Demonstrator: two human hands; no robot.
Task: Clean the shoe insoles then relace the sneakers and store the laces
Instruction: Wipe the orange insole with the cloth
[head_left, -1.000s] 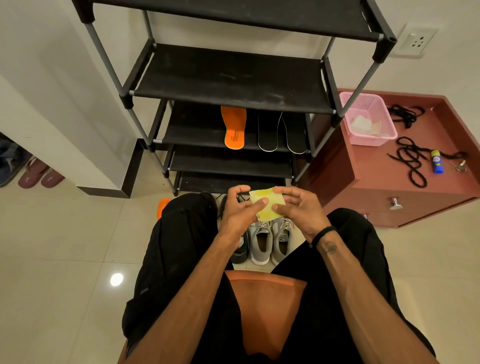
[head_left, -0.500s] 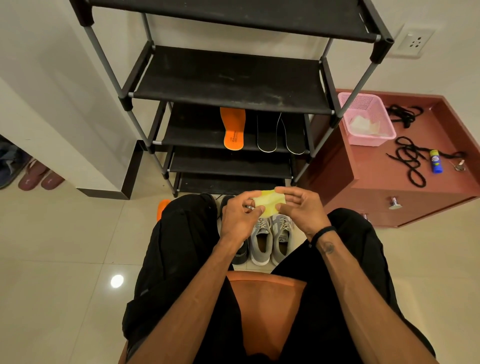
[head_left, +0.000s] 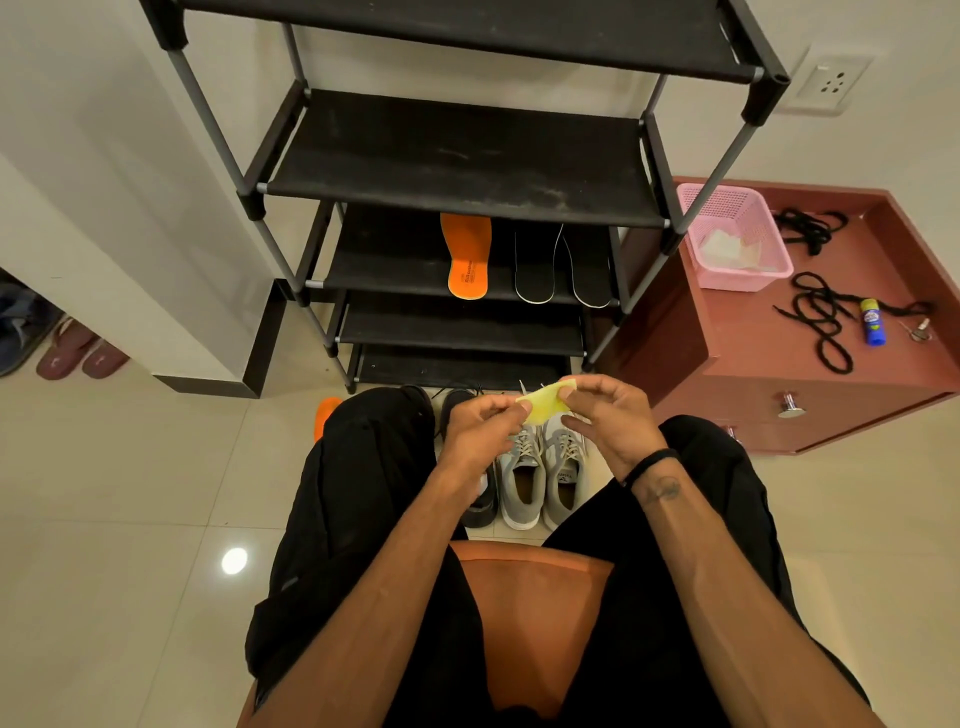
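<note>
A small yellow cloth (head_left: 545, 402) is stretched between my hands above my knees. My left hand (head_left: 480, 431) pinches its lower left edge and my right hand (head_left: 608, 415) pinches its upper right corner. Below them a pair of grey sneakers (head_left: 543, 470) with laces stands on the floor, with a dark shoe (head_left: 478, 506) to the left, partly hidden by my left arm. On the third shelf of the black rack (head_left: 457, 161) lie an orange insole (head_left: 466, 254) and two black insoles (head_left: 563, 265). Black laces (head_left: 823, 322) lie loose on the red cabinet (head_left: 753, 364).
A pink basket (head_left: 732, 236) holding pale cloths sits on the cabinet's left side, beside more black laces (head_left: 810, 228), a small blue and yellow tube (head_left: 871, 321) and a metal piece. Another orange insole (head_left: 326, 413) peeks out by my left knee. Slippers (head_left: 83, 351) lie far left.
Both hands have risen slightly and pulled apart, so the yellow cloth went from being folded flat between the palms to being held out by its edges.
</note>
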